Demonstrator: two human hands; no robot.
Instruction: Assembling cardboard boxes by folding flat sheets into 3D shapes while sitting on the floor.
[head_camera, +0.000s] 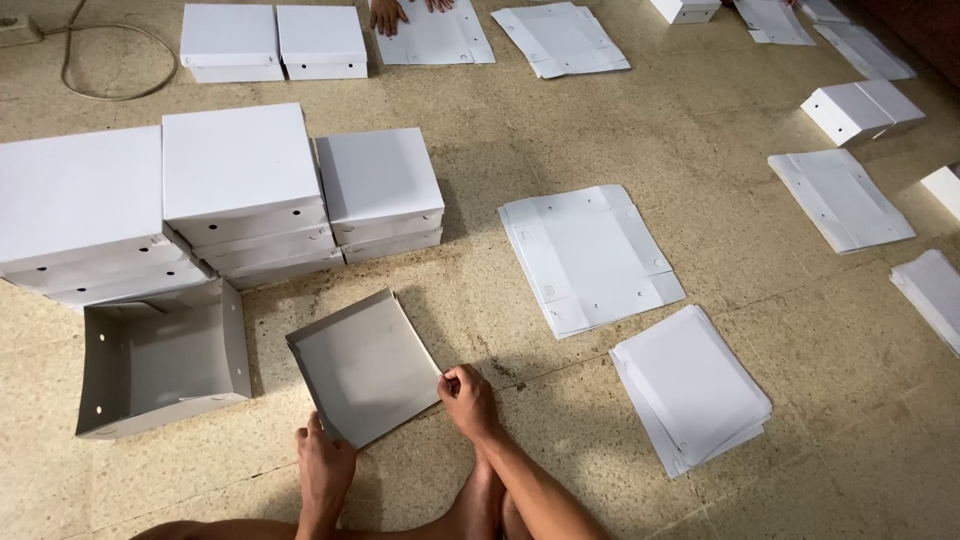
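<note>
One half-folded grey-white box lid (365, 365), on the floor (760, 120) before the seated person; left hand (325, 468) grips its near corner, right hand (468, 398) pinches its right corner. Left of it: one open box base (160, 360) on its side, touching stacked finished boxes (235, 185). Right of it: flat cardboard blanks (590, 255) and a pile of flat sheets (692, 388), apart. Far edge: another person's hand (386, 14) on a sheet.
</note>
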